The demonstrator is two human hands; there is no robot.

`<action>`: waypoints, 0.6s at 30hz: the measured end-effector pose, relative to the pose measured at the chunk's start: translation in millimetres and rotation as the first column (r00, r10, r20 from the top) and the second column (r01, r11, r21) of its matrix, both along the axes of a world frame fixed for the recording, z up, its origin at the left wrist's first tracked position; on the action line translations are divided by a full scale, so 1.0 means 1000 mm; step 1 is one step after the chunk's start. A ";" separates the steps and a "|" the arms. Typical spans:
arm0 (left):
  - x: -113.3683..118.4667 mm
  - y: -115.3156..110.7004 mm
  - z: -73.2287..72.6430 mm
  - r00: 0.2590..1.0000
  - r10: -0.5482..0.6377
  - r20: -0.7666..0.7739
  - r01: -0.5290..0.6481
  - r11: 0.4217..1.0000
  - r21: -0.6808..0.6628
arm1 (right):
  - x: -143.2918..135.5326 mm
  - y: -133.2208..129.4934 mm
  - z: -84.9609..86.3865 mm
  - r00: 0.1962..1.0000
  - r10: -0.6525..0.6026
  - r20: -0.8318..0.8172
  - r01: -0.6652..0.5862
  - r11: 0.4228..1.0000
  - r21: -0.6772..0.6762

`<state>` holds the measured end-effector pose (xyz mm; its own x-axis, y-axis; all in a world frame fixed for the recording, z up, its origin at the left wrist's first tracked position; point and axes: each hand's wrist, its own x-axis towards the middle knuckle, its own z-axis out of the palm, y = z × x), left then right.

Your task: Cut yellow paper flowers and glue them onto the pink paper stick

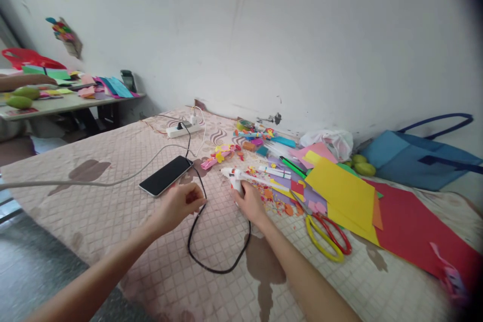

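Note:
My right hand [252, 202] is wrapped round the handle of a white hot glue gun [232, 175]. Its nozzle points left, and a pale glue stick [269, 181] runs out of its rear to the right. From the gun, a black cord [218, 272] loops over the table towards a power strip. My left hand [184, 202] is closed, its thumb and fingertips pinched together at this cord. Just beyond the left hand lies a dark-screened phone [166, 176]. Between the phone and the gun's tip is a pink stick with yellow paper flowers [219, 156].
Behind stands the white power strip [184, 130]. Paper scraps [279, 204], red-and-yellow scissors [328, 236], yellow paper [337, 191] and red paper [415, 226] lie rightward, with a blue bag [418, 158] by the wall. Another person's arm [26, 80] rests on the far-left table.

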<state>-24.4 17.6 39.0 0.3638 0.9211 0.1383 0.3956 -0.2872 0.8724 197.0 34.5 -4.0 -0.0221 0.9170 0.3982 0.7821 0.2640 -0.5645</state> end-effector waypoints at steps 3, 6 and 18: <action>0.008 -0.001 0.003 0.989 -0.057 0.139 0.078 0.985 -0.157 | -0.004 0.006 -0.003 1.000 -0.028 -0.006 0.029 0.999 0.017; 0.016 0.000 0.004 0.949 -0.030 0.315 0.135 0.939 -0.318 | -0.006 0.010 -0.005 0.999 -0.039 -0.006 0.039 0.999 0.016; 0.032 0.002 -0.008 0.769 0.026 0.639 0.398 0.763 -0.510 | 0.008 0.007 -0.002 0.999 -0.003 -0.036 0.003 1.000 0.008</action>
